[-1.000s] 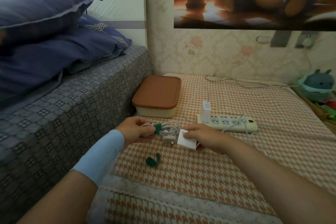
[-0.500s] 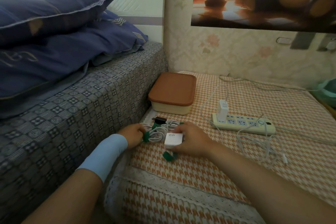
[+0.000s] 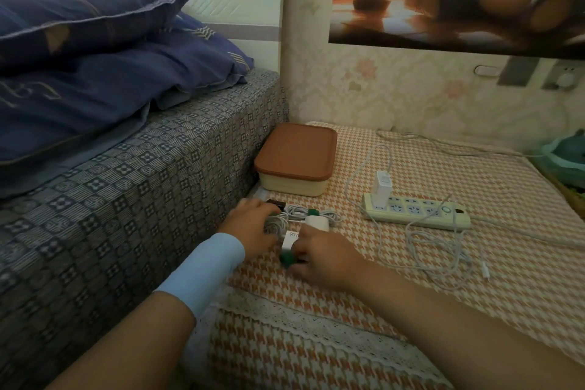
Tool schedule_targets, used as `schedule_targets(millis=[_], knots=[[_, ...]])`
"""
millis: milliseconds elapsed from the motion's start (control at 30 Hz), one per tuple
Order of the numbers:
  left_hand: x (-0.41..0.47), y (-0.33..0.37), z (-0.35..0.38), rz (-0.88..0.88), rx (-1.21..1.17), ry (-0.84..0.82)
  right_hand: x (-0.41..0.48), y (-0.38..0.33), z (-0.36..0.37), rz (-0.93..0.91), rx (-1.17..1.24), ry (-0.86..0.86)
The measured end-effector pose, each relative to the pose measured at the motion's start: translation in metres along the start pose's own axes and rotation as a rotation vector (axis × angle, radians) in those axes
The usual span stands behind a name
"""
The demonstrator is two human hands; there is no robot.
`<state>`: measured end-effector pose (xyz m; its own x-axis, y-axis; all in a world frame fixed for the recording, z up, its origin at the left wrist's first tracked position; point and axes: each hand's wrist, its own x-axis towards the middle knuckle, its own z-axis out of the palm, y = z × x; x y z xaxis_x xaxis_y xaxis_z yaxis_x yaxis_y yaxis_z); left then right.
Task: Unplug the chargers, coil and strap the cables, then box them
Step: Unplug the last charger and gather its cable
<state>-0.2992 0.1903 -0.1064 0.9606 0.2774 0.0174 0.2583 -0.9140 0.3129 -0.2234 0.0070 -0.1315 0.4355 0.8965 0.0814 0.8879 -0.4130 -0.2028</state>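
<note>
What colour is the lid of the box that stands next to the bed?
The lid is reddish brown, on a cream box. The head view, the only one, shows it clearly.

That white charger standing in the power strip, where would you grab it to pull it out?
Pinch the white charger by its flat side faces, coming from above. It stands upright in the power strip with its cable leaving the top, so a straight upward pull on the body, not the cable, likely frees it.

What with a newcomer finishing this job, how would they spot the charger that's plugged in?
Find the white power strip on the orange checked cloth, right of the brown-lidded box. The charger stands upright in its left end, the only one plugged in.
</note>
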Motion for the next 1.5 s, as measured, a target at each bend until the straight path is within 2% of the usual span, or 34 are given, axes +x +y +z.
schedule_targets(millis=[100,200,267,400,567,767,833,933,1100,1200,1300,1400,1500], knots=[[-0.001,0.021,-0.004,0.114,-0.040,0.090,-0.003,0.003,-0.015,0.084,0.389,0.070],[0.002,0.045,-0.006,0.128,-0.427,-0.044,-0.010,0.019,-0.038,0.228,0.680,0.134],[0.008,0.060,-0.004,0.160,-0.567,-0.124,-0.020,0.034,-0.051,0.286,0.762,0.173],[0.028,0.100,-0.003,0.176,-0.592,-0.054,-0.048,0.066,-0.074,0.367,0.800,0.290],[0.056,0.170,0.008,0.301,-0.600,-0.026,-0.092,0.117,-0.096,0.449,0.731,0.495],[0.082,0.253,0.039,0.408,-0.429,-0.059,-0.154,0.190,-0.112,0.694,0.445,0.712],[0.089,0.272,0.052,0.429,-0.379,-0.063,-0.174,0.212,-0.110,0.807,0.273,0.673],[0.096,0.288,0.068,0.427,-0.330,-0.036,-0.195,0.243,-0.096,0.964,0.076,0.440],[0.099,0.282,0.077,0.345,-0.359,0.056,-0.206,0.270,-0.087,1.087,-0.034,0.253],[0.098,0.265,0.069,0.310,-0.387,0.054,-0.198,0.271,-0.089,1.103,-0.119,0.230],[0.104,0.247,0.056,0.165,-0.338,0.093,-0.175,0.253,-0.098,1.025,-0.075,0.421],[0.111,0.222,0.050,-0.034,-0.341,0.137,-0.132,0.219,-0.109,0.758,0.105,0.608],[0.116,0.202,0.051,-0.127,-0.404,0.109,-0.086,0.183,-0.112,0.563,0.302,0.605]])
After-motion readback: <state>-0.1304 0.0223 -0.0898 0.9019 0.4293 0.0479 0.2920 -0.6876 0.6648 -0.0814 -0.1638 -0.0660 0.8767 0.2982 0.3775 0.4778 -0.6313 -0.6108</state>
